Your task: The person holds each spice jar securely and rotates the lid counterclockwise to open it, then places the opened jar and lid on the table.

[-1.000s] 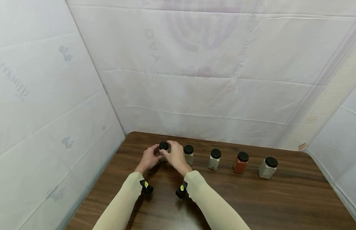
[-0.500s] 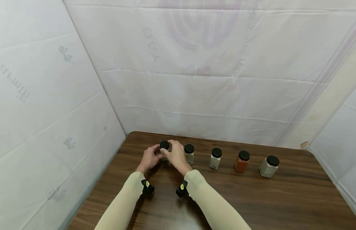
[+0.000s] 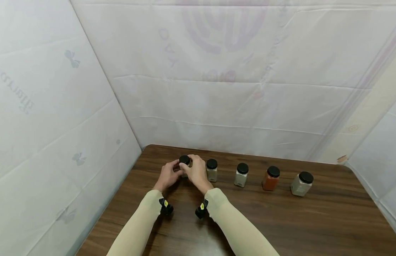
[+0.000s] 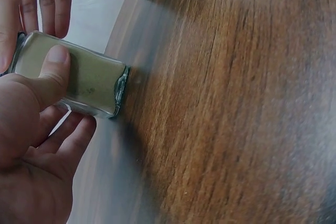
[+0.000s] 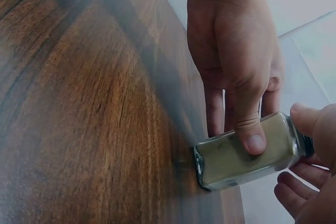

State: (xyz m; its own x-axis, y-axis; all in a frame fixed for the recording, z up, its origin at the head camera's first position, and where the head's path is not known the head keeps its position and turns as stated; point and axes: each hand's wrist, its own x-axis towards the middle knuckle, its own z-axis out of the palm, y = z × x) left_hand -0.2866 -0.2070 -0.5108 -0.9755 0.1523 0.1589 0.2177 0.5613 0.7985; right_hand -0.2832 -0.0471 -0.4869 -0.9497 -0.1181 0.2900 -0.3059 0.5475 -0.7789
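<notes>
Item 1: 1 clear, square-sided glass jar (image 4: 94, 72) of olive-brown powder, capped with 1 round black lid (image 3: 184, 159). Located near the far-left corner of the surface, held in 2 hands; whether its base meets the surface cannot be told.

Left hand (image 3: 167, 175): pinching the glass body of item 1, thumb laid across 1 flat face, fingers round the opposite side. Right hand (image 3: 196, 171): thumb and fingers curled about the lid end of item 1, pinching the black lid.

Items 2–5: 4 further glass jars with round black lids, upright and apart, in a row along the far edge, running from item 1 toward the far-right corner. Item 2, clear jar of grey-green contents (image 3: 212, 174), just beside the right hand; contact cannot be told. Item 3, clear jar of pale grey contents (image 3: 240, 179). Item 4, clear jar of orange-red contents (image 3: 270, 182). Item 5, clear jar of pale grey-green contents (image 3: 299, 187), nearest the far-right corner.

Support: 1 dark brown wood-grain table (image 3: 255, 224), far corners rounded. Surround: white sheeting (image 3: 191, 103) with faint prints, behind the far edge and beyond the left and right edges.

Worn: 2 pale yellow-green sleeves (image 3: 134, 227); 2 small black wrist devices (image 3: 167, 209), each with 1 yellow mark.
</notes>
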